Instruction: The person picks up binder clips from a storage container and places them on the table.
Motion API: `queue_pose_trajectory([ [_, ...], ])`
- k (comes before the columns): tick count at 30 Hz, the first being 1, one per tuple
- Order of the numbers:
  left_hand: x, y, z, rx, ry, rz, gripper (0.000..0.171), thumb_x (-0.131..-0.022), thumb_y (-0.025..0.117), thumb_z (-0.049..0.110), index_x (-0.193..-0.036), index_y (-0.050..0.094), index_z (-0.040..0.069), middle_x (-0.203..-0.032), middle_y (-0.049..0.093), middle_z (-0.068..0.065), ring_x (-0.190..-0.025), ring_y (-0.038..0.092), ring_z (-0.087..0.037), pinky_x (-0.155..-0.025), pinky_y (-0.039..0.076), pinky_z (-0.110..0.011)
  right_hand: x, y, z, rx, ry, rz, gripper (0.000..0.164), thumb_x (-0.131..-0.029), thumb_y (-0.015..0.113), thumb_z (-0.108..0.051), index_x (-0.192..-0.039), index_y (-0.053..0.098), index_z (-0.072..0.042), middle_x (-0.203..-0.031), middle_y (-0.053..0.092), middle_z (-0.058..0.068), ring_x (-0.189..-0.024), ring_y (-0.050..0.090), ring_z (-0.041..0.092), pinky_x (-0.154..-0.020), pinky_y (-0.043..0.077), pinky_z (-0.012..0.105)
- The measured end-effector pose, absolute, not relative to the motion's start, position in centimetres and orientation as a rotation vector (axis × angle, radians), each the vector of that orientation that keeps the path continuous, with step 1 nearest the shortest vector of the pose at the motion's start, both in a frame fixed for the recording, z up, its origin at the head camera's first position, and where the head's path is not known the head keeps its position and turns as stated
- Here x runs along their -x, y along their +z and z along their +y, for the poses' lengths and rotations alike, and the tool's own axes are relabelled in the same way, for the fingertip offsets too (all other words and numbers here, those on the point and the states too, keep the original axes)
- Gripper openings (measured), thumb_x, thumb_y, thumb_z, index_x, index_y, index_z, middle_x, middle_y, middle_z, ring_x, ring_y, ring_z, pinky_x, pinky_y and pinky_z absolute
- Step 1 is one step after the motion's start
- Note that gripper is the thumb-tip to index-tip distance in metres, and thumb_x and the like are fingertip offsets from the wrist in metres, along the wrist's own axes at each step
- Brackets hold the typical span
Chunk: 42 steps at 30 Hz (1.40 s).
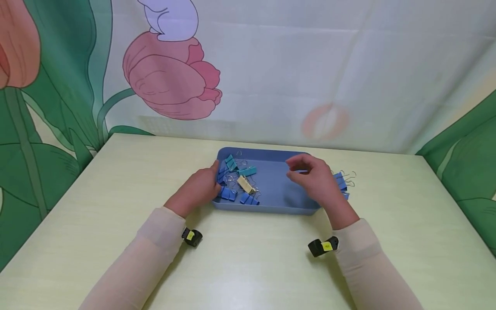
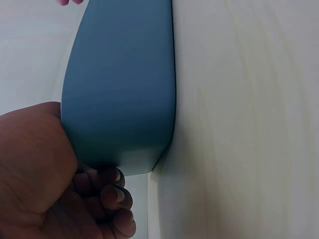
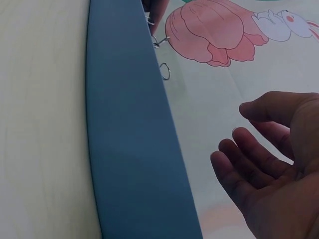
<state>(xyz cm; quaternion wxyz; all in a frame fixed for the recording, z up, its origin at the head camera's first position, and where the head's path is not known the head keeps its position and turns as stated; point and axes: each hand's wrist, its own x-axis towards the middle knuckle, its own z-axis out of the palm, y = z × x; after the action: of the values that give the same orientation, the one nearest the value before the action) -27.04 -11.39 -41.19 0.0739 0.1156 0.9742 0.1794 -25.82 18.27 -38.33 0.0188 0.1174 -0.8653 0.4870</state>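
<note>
A shallow blue tray stands on the table, with several binder clips in its left part. Among them are a cream binder clip, a teal binder clip and a blue binder clip. My left hand grips the tray's left end, thumb over the rim; in the left wrist view its fingers curl against the outer wall. Over the tray's right part hovers my right hand, fingers loosely bent, nothing between them. The right wrist view shows a gap between thumb and fingertips.
More blue binder clips lie on the table just right of the tray, partly hidden behind the right hand. The pale table ends at a hanging cloth printed with flowers and a rabbit.
</note>
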Motion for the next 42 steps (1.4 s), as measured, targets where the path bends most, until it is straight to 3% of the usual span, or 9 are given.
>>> queue_pose_trajectory([
  [7, 27.0, -41.2, -11.3, -0.333, 0.538, 2.924, 0.07, -0.095, 0.05, 0.015, -0.152, 0.016, -0.005, -0.146, 0.046, -0.022, -0.104, 0.056, -0.026, -0.098, 0.047, -0.041, 25.8, -38.8, 16.7, -0.426, 1.461, -2.709, 0.026, -0.089, 0.068, -0.013, -0.114, 0.067, -0.012, -0.117, 0.067, 0.008, -0.108, 0.064, 0.023, -0.09, 0.053, 0.04],
  [14, 26.9, -41.1, -11.4, -0.328, 0.537, 2.922, 0.07, -0.094, 0.05, 0.015, -0.153, 0.016, -0.004, -0.143, 0.049, -0.022, -0.097, 0.056, -0.026, -0.085, 0.047, -0.036, 25.7, -39.5, 15.2, -0.478, 1.408, -2.754, 0.024, -0.09, 0.066, -0.016, -0.114, 0.069, -0.015, -0.116, 0.069, 0.01, -0.106, 0.064, 0.023, -0.086, 0.054, 0.04],
  [34, 26.9, -41.1, -11.2, -0.302, 0.533, 2.912, 0.07, -0.095, 0.05, 0.016, -0.153, 0.016, -0.003, -0.147, 0.046, -0.021, -0.103, 0.055, -0.026, -0.092, 0.048, -0.038, 25.3, -40.3, 11.9, -0.544, 1.38, -2.874, 0.025, -0.09, 0.067, -0.018, -0.113, 0.072, -0.011, -0.107, 0.072, 0.003, -0.097, 0.065, 0.018, -0.08, 0.054, 0.033],
  [42, 26.8, -40.9, -11.3, -0.316, 0.553, 2.904, 0.07, -0.095, 0.049, 0.015, -0.153, 0.015, -0.004, -0.143, 0.049, -0.022, -0.096, 0.056, -0.026, -0.082, 0.046, -0.036, 25.5, -40.6, 11.4, -0.543, 1.408, -2.896, 0.019, -0.089, 0.069, -0.018, -0.106, 0.074, -0.012, -0.102, 0.072, 0.002, -0.092, 0.065, 0.017, -0.077, 0.054, 0.032],
])
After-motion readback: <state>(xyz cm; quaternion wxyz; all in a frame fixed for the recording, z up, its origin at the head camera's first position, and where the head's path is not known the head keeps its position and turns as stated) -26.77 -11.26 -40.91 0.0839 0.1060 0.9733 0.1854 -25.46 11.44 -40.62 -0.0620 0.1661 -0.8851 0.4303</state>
